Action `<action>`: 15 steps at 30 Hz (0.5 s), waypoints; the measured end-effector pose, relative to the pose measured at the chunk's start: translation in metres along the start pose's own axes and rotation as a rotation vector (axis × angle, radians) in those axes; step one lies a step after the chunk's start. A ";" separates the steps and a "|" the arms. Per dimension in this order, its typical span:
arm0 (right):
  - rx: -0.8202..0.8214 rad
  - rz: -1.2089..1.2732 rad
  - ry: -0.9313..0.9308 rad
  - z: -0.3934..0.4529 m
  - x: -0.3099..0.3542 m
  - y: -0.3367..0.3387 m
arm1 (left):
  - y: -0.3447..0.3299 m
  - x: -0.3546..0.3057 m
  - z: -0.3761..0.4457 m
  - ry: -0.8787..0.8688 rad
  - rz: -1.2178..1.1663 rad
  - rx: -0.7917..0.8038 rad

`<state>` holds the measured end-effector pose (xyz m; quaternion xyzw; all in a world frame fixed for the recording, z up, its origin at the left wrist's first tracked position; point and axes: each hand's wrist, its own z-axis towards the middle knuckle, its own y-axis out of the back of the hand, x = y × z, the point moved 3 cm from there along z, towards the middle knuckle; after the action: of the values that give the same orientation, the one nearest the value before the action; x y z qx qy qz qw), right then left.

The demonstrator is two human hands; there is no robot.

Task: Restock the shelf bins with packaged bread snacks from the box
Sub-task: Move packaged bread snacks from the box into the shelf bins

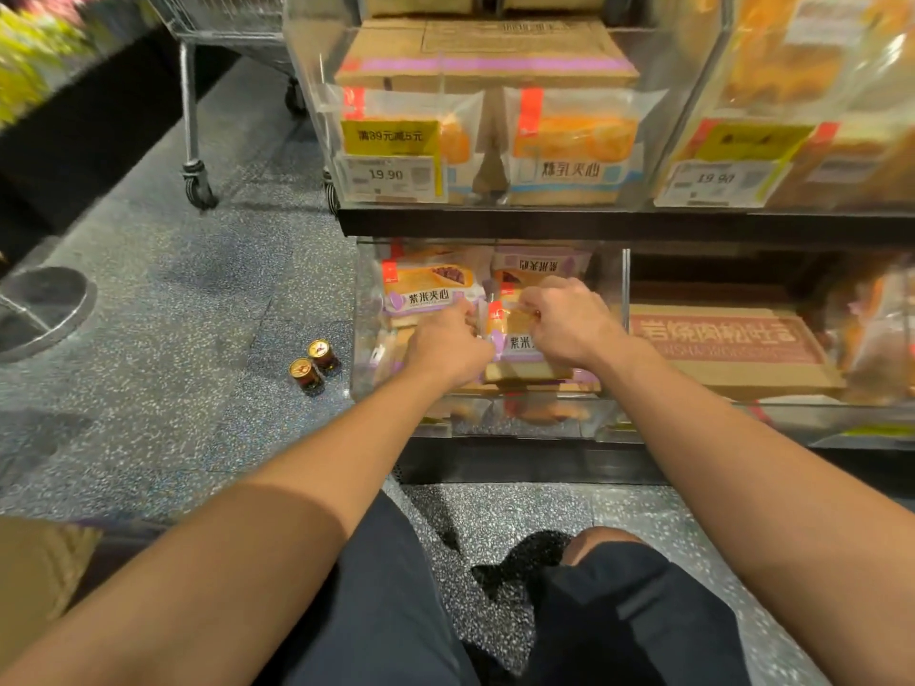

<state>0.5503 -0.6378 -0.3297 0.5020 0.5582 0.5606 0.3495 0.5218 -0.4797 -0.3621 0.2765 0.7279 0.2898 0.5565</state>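
In the lower clear shelf bin (366, 339), a purple-labelled bread packet (515, 346) printed 紫米, left hand (448, 344) and right hand (569, 321) both pinching its top edge with curled fingers, a matching packet (428, 289) reading 紫米夹心 behind, price tag (388, 178) 19.90 above, yellow tag (391, 137) 满39元减5元, two small cans (314, 366) on the floor.

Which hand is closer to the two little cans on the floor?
Left. The left hand is in the bin just right of the two cans; the right hand is farther right, on the purple bread packet.
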 end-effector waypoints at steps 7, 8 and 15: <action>0.151 0.132 -0.114 0.011 -0.005 0.002 | -0.013 0.006 -0.001 -0.008 -0.075 0.028; 0.137 0.132 -0.122 0.011 -0.005 0.002 | -0.013 0.006 -0.001 -0.011 -0.080 0.036; -0.225 0.045 0.007 0.003 -0.003 -0.001 | -0.013 0.001 0.000 -0.012 -0.178 0.009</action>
<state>0.5532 -0.6394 -0.3316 0.4702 0.4815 0.6290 0.3891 0.5207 -0.4878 -0.3724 0.2148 0.7475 0.2341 0.5833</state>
